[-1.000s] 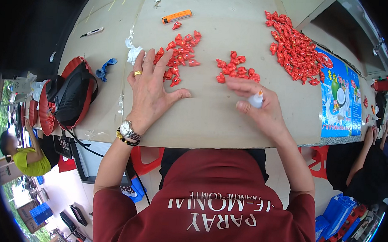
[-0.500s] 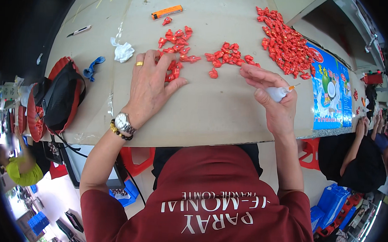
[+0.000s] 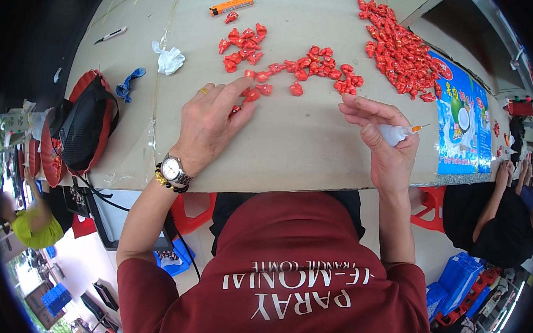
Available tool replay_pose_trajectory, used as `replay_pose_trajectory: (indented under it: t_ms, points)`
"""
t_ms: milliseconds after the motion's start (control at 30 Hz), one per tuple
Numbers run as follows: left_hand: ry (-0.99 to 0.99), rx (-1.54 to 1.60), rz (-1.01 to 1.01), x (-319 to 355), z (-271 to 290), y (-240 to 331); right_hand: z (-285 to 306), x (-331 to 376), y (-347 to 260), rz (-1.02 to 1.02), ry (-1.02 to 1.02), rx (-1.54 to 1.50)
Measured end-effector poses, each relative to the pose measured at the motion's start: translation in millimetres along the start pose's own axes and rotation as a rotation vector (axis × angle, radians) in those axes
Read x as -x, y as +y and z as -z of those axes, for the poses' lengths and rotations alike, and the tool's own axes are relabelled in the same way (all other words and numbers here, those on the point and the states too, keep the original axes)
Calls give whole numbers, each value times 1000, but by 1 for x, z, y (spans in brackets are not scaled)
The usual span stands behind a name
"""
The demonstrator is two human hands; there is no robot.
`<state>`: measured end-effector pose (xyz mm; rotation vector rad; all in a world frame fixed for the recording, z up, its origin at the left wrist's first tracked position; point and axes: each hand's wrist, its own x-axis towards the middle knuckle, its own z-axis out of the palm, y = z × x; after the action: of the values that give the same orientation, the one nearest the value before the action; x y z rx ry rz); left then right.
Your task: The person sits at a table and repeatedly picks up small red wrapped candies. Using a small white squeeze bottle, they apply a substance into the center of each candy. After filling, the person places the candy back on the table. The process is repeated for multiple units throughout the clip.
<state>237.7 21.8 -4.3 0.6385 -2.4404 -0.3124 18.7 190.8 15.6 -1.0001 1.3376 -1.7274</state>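
Small shiny red pieces, knobbly and perhaps plastic, lie in loose groups on the table. My left hand (image 3: 212,122), with a ring and a wristwatch (image 3: 172,169), rests over the near left group with its fingers stretched out and apart. Some red pieces (image 3: 255,91) lie at and under its fingertips, blurred by motion. My right hand (image 3: 391,163) is closed around a small white squeeze bottle (image 3: 393,134) with an orange needle tip pointing right. Its fingers reach toward another red cluster (image 3: 349,81), just beyond them.
A large heap of red pieces (image 3: 402,59) lies at the far right, beside a blue printed sheet (image 3: 461,127). An orange box (image 3: 230,6), a pen-like knife (image 3: 111,35), crumpled tissue (image 3: 169,60) and a black-and-red bag (image 3: 87,123) lie left and back. Other people sit at both sides.
My left hand has shifted slightly nearer, and red pieces by its fingers have slid right toward the middle cluster. My right hand, still with the bottle, has moved a little right.
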Motion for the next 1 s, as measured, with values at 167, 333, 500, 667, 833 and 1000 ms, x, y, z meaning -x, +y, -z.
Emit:
replay_pose_trajectory:
  t_ms: [167,333,500,667,833,1000]
  points:
    - [260,766,760,-10,8,10,-3,5,-1,-44,42,-1]
    - [128,2239,966,-23,10,31,-1,5,-3,-127,75,12]
    - [-5,2373,1152,-25,-10,72,0,4,-7,-115,123,25]
    - [-105,2321,1139,-19,-21,90,12,9,-11,-74,76,-6]
    - [-242,2368,993,-7,-34,81,12,13,-13,-33,35,4]
    - [-237,2307,934,-5,-39,84,8,13,-15,37,25,62]
